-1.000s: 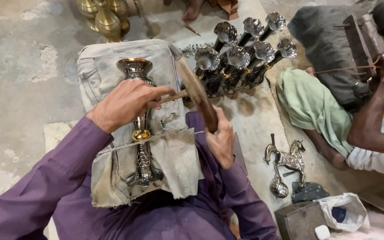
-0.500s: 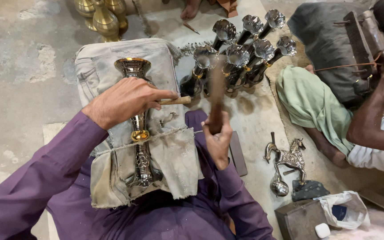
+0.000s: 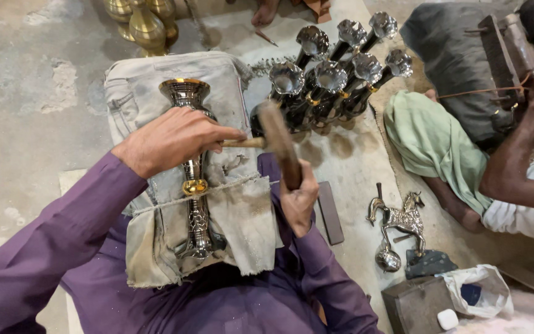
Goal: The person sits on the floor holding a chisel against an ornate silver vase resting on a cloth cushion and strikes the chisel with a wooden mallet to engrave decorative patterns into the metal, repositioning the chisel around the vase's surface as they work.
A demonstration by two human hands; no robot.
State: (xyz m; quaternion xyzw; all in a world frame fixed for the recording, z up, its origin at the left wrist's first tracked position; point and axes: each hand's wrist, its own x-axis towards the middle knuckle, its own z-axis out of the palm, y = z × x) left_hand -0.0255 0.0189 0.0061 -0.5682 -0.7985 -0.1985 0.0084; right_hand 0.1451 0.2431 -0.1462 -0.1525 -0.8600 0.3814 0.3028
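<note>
Head view, left hand: the left hand [image 3: 171, 141] lies over the stem of the tall silver-and-brass metal vase [image 3: 191, 162], fingers closed round a thin wooden-handled chisel [image 3: 242, 143] whose tip points at the metal.
Head view, right hand: the right hand [image 3: 299, 201] is closed on the handle of a dark wooden mallet [image 3: 277, 139], its head level with the butt of the chisel.
Step in hand: by the look of it, chasing or engraving the vase's stem, the mallet about to meet the chisel.
Next move calls for: a short, square tap on the chisel butt, with the left hand keeping the tip from skidding across the polished surface.
Where the vase is: lying lengthwise on a worn grey padded cloth [image 3: 242, 216] over the person's lap, flared mouth pointing away, foot toward the body.
How the vase looks: shiny, patterned stem, brass ring at mid-height, brass rim.
Around: a cluster of similar silver vases [image 3: 335, 74] stands just beyond; a small metal horse figurine [image 3: 400, 218] lies to the right; another person's arm [image 3: 514, 167] is well apart.
</note>
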